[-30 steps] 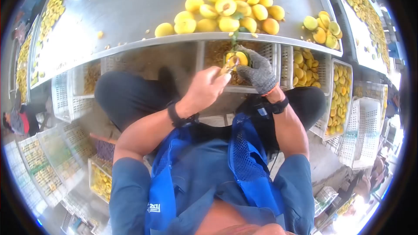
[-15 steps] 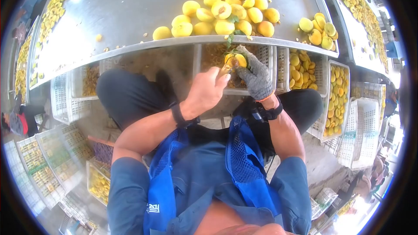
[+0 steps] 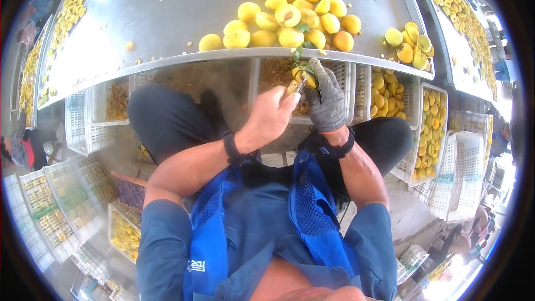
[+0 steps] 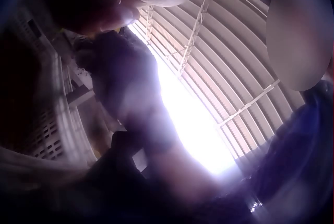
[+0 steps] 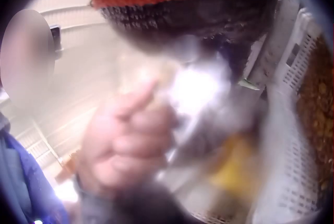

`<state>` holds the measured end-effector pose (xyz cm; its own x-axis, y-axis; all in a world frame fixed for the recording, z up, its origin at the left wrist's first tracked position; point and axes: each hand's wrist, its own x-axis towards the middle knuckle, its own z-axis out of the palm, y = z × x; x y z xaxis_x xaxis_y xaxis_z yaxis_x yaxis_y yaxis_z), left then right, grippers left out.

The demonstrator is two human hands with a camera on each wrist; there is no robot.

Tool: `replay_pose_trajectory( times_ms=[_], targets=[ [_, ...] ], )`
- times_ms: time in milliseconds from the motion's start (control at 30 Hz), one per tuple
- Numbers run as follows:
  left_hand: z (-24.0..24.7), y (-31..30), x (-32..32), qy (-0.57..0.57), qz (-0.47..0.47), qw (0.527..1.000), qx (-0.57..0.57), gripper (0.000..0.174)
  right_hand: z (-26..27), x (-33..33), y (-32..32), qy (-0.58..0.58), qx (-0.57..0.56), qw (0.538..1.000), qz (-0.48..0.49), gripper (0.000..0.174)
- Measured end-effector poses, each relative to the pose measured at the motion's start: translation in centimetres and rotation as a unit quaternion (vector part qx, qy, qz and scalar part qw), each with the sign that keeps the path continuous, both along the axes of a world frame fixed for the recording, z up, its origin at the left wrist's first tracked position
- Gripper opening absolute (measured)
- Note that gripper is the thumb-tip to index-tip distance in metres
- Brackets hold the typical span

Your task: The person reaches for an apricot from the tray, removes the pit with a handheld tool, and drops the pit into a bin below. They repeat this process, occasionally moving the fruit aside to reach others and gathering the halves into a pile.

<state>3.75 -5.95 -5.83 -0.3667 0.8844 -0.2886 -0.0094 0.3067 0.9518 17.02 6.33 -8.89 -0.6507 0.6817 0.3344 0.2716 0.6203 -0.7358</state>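
My bare left hand [image 3: 268, 114] grips a short wooden-handled tool [image 3: 292, 87] with a narrow metal tip. That tip meets a yellow peach [image 3: 298, 72] held by my right hand [image 3: 327, 100], which wears a grey knit glove with an orange cuff. Green leaves [image 3: 304, 67] hang about the fruit. Both hands work just below the table's front edge, over a white crate [image 3: 348, 92] with brown pits in it. In the right wrist view the left hand [image 5: 130, 140] is curled and blurred; the left wrist view shows the gloved hand [image 4: 122, 73] dark against bright light.
A metal table [image 3: 167, 17] bears a heap of yellow peaches [image 3: 290, 17], some cut open, and a smaller pile [image 3: 412, 44] at its right corner. Crates of fruit halves [image 3: 432, 134] stand to the right. My knees [image 3: 167, 120] flank the pit crate.
My gloved right hand has turned more upright, and its peach has rotated so less of the cut face shows. The tool stays at the fruit in my left hand.
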Motion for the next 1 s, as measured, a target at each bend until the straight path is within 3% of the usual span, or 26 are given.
replay_pose_trajectory(
  times_ms=[233, 500, 533, 700, 833, 900, 933, 1000],
  targets=[
    [1.9, 0.3, -0.6, -0.200, -0.011, 0.978, -0.064, 0.036, -0.4, 0.2, -0.2, -0.013, 0.029, 0.999, -0.019, 0.057],
    [3.3, 0.7, -1.8, -0.386, -0.003, 0.917, -0.099, 0.033, -0.6, 0.2, 0.8, -0.006, 0.177, 0.984, -0.001, 0.056],
    [3.2, 0.7, -1.9, -0.376, -0.008, 0.921, -0.098, 0.034, -0.5, 0.2, 0.9, -0.012, 0.204, 0.979, 0.004, 0.055],
    [2.6, 0.5, -2.0, -0.272, -0.049, 0.957, -0.087, 0.034, 0.9, -0.2, -0.1, -0.008, 0.084, 0.996, -0.027, 0.053],
    [2.0, 0.4, -1.9, -0.068, -0.111, 0.989, -0.063, 0.034, 0.0, 0.4, 0.0, 0.006, -0.079, 0.996, -0.033, 0.050],
    [0.0, 0.3, -1.7, 0.045, -0.156, 0.987, -0.023, 0.033, 0.0, 0.3, 0.0, 0.071, -0.158, 0.985, -0.024, 0.050],
    [-0.3, 0.1, -1.5, 0.067, -0.113, 0.991, 0.012, 0.032, 0.3, 0.3, 0.0, 0.104, -0.197, 0.975, -0.019, 0.050],
    [-0.3, -0.2, -1.1, 0.111, -0.022, 0.990, 0.082, 0.031, 1.1, 0.6, 0.8, 0.055, -0.210, 0.976, -0.005, 0.050]
  ],
)
